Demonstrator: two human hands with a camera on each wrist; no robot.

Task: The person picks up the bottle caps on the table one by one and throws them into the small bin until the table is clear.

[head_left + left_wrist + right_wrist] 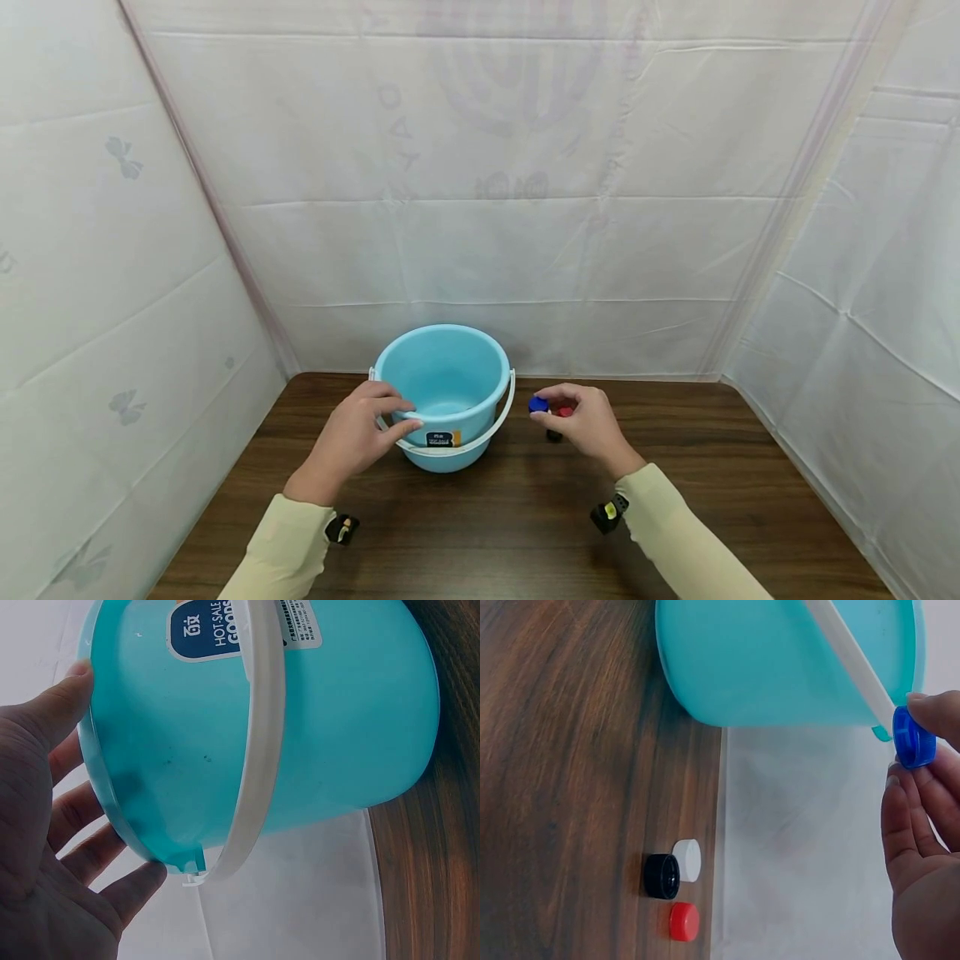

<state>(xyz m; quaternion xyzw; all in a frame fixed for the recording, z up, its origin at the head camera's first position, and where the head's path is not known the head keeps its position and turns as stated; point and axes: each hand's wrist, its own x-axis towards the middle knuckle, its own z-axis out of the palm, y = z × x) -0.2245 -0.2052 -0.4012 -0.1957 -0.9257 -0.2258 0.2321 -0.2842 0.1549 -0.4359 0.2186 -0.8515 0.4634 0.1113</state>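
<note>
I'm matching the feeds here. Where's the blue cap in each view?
Head: lower half, just right of centre, in the right hand, to the right of the blue bucket; the blue cap is pinched there.
Left wrist: not in the picture.
Right wrist: near the right edge, above mid-height, between thumb and fingers.
Shared landmark: the bucket's white handle, visible in all three.

On the dark-blue label (pixel 202 630) of the bucket (pixel 337 712) we read "HOT-SALE GOODS" in white, beside Chinese characters; the white panel (pixel 304 622) carries print too small for us to read. On the sheet (pixel 510 258) we discern faint letters, among them D and A.
</note>
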